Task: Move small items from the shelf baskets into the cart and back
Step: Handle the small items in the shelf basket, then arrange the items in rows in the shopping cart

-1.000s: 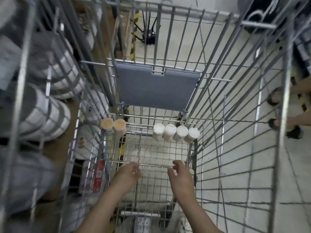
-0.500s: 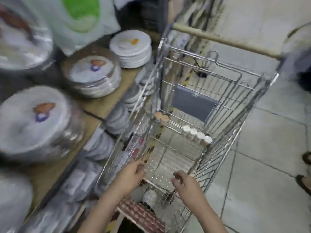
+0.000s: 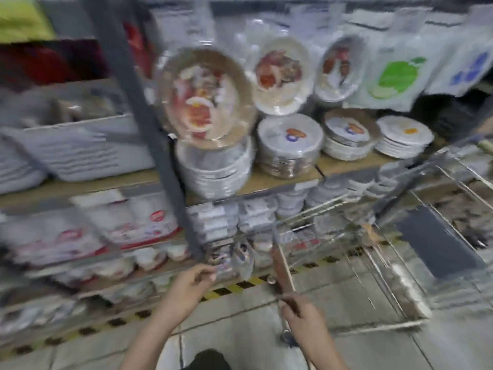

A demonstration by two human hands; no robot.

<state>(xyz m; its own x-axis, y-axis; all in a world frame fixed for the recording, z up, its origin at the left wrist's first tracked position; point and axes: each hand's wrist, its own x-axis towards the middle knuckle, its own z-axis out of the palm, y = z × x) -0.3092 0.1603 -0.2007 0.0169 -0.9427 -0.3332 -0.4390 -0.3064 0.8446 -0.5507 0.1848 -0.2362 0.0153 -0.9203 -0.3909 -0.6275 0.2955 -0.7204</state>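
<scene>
The picture was strongly blurred. The left hand reached toward the low shelf, with its fingers curled near a small clear packet; whether they pinched it or only touched it, I cannot tell. The right hand was lower and to the right, its fingers curled round a thin wire of the cart, close to the cart's near corner. The cart stood to the right of both hands, just beside the shelf, and its right part was cut off by the edge. The small items inside the cart could not be made out.

On the upper shelf board I counted four stacks of plates lying flat, and three wrapped plates stood tilted behind them. A dark post crossed in front of the shelf. The packets below were too blurred to count.
</scene>
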